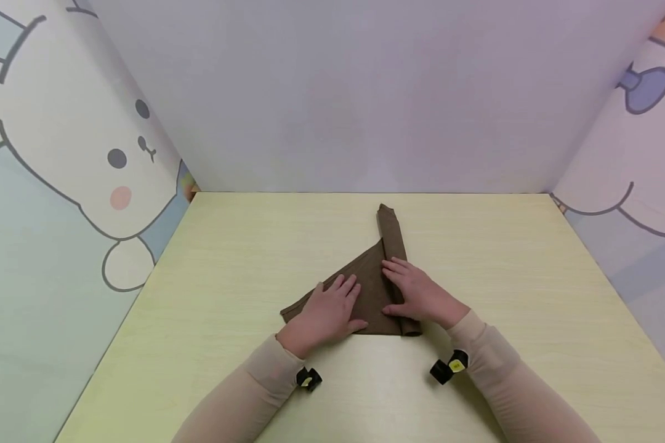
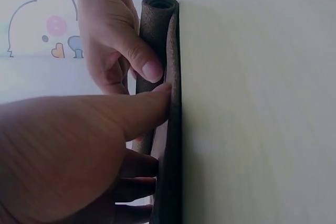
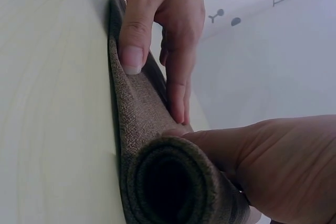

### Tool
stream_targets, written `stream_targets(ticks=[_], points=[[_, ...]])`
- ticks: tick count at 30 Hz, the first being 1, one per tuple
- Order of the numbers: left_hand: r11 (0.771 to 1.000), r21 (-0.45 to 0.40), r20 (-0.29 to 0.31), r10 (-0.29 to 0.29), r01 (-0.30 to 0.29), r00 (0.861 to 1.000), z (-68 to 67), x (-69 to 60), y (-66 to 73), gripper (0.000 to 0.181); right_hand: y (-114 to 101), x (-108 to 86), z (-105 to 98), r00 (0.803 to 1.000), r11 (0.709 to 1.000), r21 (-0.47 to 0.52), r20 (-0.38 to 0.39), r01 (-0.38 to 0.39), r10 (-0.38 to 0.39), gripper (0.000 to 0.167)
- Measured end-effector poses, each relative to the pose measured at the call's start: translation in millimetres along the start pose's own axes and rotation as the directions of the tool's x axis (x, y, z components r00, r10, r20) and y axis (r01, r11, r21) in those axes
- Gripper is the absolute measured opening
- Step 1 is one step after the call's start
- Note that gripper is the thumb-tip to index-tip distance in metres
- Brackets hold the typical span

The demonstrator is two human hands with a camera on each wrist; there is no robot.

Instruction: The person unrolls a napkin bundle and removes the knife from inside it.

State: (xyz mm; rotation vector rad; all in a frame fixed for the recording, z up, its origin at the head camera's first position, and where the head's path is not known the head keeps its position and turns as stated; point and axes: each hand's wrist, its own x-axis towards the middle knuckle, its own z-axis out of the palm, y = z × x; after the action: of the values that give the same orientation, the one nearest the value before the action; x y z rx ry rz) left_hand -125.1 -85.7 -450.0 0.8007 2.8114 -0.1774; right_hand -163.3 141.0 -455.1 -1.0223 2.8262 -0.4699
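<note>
A brown cloth [image 1: 374, 289] lies on the table, partly flat and folded to a slanted edge. Its right side is wound into a long roll [image 1: 390, 231], whose hollow spiral end [image 3: 170, 184] faces the right wrist camera. My left hand [image 1: 327, 311] rests with spread fingers on the flat part, its thumb near the front edge. Across the roll lies my right hand [image 1: 421, 295]. Its fingertips and thumb touch the roll's left side, where it meets the flat cloth. The right palm hides part of the roll.
The pale wooden table [image 1: 504, 264] extends around the cloth, backed by a plain light wall [image 1: 332, 98]. Cartoon-printed panels stand at the left [image 1: 61, 203] and right [image 1: 643, 166]. Small black devices [image 1: 449, 367] are worn at both wrists.
</note>
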Motion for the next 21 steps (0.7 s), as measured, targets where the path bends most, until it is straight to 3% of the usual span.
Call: stream_targets(ticks=[21], points=[[1.000,-0.021,0.018,0.001,-0.001,1.000,-5.6,-3.7,-4.0,0.085,-1.6,-3.0,-7.8,0.999,0.999,0.039,0.038,-0.030,0.029,0.083]])
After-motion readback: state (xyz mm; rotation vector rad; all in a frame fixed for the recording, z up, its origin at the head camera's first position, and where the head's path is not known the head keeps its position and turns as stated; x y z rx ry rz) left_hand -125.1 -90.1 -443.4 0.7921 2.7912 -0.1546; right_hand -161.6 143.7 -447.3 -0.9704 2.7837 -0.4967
